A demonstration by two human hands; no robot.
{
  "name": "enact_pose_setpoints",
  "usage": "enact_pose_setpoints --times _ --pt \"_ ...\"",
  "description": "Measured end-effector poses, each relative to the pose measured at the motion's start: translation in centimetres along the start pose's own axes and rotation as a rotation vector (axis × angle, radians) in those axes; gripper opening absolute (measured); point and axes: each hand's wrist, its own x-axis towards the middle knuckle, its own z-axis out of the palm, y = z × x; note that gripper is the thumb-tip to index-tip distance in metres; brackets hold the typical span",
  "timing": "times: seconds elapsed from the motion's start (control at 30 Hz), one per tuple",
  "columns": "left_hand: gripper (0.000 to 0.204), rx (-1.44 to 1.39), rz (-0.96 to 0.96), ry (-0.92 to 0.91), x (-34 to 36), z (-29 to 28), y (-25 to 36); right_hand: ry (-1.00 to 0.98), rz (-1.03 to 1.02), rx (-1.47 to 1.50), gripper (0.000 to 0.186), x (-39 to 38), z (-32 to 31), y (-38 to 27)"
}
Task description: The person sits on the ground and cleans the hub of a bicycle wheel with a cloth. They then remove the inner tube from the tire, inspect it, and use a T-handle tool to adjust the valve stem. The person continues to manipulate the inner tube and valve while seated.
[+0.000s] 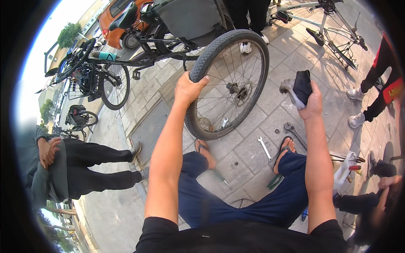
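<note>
My left hand (190,88) is closed round the tyre (257,46) of a large spoked wheel with a disc rotor (241,93), gripping it on the near left. My right hand (310,99) holds a bundle of black and grey cloth (301,84) to the right of the wheel. Below, on the paving between and beside my sandalled feet, lie a silver spanner (264,148), a larger dark wrench (295,135), small dark parts (236,163) and a thin screwdriver (224,181). Another small spanner (225,122) shows through the spokes.
A black cargo bicycle (139,63) stands behind the wheel, a white bicycle (329,25) at upper right. People stand at left (84,160), top (249,12) and right (371,80); another person (379,198) is low at right by a tool bag (346,168). An orange car (116,25) is behind.
</note>
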Motion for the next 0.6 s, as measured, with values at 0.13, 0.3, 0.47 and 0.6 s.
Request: enact_pose_setpoints --times 0.13,0.3,0.47,0.6 --pt "0.053 -0.164 -0.077 -0.085 -0.1 -0.6 0.2 -0.077 0.03 0.032 0.038 0.0 1.4 0.5" --pt "0.035 -0.489 -0.189 -0.012 -2.5 -1.0 -0.6 0.068 0.021 -0.058 0.033 0.1 2.0 1.0" --pt "0.032 -0.789 -0.322 0.082 -3.0 -1.5 -4.1 0.074 0.016 -0.064 0.032 0.5 1.7 1.1" --pt "0.031 -1.008 -0.478 0.128 -0.8 -1.6 -8.3 0.078 0.071 -0.154 0.032 0.4 0.4 1.5"
